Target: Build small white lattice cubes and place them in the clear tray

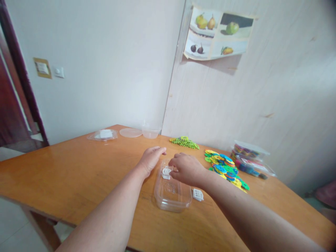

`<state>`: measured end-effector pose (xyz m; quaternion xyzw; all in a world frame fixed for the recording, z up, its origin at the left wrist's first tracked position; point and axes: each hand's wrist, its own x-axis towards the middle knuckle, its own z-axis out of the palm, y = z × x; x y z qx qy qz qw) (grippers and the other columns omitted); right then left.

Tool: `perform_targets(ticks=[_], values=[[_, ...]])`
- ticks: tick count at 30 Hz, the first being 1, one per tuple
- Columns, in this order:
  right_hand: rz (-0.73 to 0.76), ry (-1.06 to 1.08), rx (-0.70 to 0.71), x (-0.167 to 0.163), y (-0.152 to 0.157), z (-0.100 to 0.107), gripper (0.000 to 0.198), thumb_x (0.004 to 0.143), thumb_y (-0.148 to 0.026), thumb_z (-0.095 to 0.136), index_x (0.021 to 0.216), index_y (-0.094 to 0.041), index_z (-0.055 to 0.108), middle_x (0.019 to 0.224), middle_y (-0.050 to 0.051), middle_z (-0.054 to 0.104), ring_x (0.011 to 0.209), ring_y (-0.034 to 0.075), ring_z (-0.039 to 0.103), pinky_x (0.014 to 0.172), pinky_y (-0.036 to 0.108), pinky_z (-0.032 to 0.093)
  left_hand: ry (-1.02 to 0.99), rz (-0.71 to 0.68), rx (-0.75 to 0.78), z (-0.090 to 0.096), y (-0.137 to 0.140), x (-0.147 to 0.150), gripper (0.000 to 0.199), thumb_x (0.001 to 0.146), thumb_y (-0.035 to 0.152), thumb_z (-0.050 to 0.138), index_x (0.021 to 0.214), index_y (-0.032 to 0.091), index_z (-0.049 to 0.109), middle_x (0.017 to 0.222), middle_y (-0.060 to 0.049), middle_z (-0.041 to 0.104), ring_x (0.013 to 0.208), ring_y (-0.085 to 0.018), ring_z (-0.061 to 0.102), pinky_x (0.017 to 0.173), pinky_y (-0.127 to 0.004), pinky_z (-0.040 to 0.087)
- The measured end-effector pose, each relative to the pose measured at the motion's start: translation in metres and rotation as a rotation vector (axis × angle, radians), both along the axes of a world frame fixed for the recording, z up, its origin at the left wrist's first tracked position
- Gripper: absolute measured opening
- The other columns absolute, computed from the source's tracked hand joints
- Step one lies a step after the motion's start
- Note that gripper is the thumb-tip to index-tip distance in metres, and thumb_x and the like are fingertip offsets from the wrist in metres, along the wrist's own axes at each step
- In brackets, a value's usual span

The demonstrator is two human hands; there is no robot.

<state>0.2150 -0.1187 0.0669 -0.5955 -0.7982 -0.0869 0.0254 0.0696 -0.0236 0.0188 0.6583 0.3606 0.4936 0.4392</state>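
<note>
A small white piece (166, 173) is sitting in the far part of a transparent box (173, 204), which is standing toward the worktop (78, 171)'s near edge. The right grip (187, 168) is reaching over the box from the right, thumb and fingertips meeting or nearly meeting the piece; whether they are clamping it, I cannot tell. The left grip (152, 159) is hovering or resting by the box's far left corner, thumb stretching out; its other fingers are mostly hiding, so I cannot tell whether they are closing on the rim.

The piece is looking like moulded plastic, probably light and stiff, and its side edges are likely offering the surest pinch. The box is seeming thin-walled, smooth and rather slippery, likely flexing under a squeeze; its rolled rim is promising a firmer hold than its walls.

A second white piece (197, 194), blocky with a gridded face, is lying just right of the box. Flat, notched discs (225, 169) in blue, yellow and green are heaping up toward the worktop's wall-side edge on the right, while ridged green pieces (185, 142) are clustering farther back along that edge. Near the far corner, a translucent tub (151, 133) is standing beside a thin round lid (130, 132).
</note>
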Motion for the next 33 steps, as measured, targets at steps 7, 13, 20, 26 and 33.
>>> perform_targets(ticks=[7, 13, 20, 26, 33], values=[[0.015, -0.115, 0.007, -0.004, 0.011, -0.007, 0.03, 0.081, -0.037, 0.057, 0.102, -0.024, 0.072, 0.096, 0.009, 0.068, 0.093, 0.026, 0.06, 0.071, 0.034, 0.043, 0.013, -0.012, 0.003, -0.001, 0.0, 0.0, 0.029, 0.076, 0.044, 0.057, 0.07, 0.017, 0.068, 0.079, -0.003, 0.07, 0.087, -0.022, 0.061, 0.08, -0.031, 0.041], [0.009, -0.146, -0.015, -0.006, 0.012, -0.008, 0.031, 0.082, -0.039, 0.058, 0.106, -0.023, 0.072, 0.099, 0.009, 0.069, 0.096, 0.026, 0.061, 0.074, 0.033, 0.044, 0.02, -0.023, -0.009, 0.0, 0.0, 0.0, 0.03, 0.076, 0.044, 0.056, 0.07, 0.017, 0.067, 0.079, -0.003, 0.07, 0.086, -0.022, 0.061, 0.082, -0.031, 0.041], [-0.018, -0.066, -0.025, -0.003, 0.011, -0.006, 0.034, 0.082, -0.039, 0.059, 0.111, -0.025, 0.07, 0.1, 0.007, 0.068, 0.096, 0.024, 0.06, 0.074, 0.031, 0.042, 0.021, -0.027, 0.007, 0.0, 0.0, -0.001, 0.031, 0.076, 0.046, 0.056, 0.07, 0.017, 0.068, 0.078, -0.003, 0.07, 0.086, -0.023, 0.061, 0.082, -0.032, 0.041], [-0.066, 0.139, 0.079, 0.017, -0.015, 0.011, 0.023, 0.085, -0.027, 0.052, 0.101, -0.023, 0.069, 0.093, 0.004, 0.068, 0.087, 0.017, 0.059, 0.071, 0.027, 0.038, 0.014, -0.025, 0.0, -0.001, -0.001, -0.002, 0.032, 0.074, 0.048, 0.057, 0.07, 0.018, 0.068, 0.079, -0.004, 0.07, 0.087, -0.023, 0.06, 0.08, -0.032, 0.041], [-0.143, 0.276, -0.075, 0.061, -0.06, 0.005, 0.013, 0.083, -0.027, 0.054, 0.082, -0.021, 0.066, 0.079, 0.001, 0.066, 0.069, 0.014, 0.055, 0.06, 0.025, 0.034, 0.033, -0.026, -0.014, -0.002, -0.001, 0.0, 0.031, 0.074, 0.048, 0.058, 0.07, 0.018, 0.067, 0.083, -0.003, 0.07, 0.089, -0.023, 0.059, 0.08, -0.031, 0.04]])
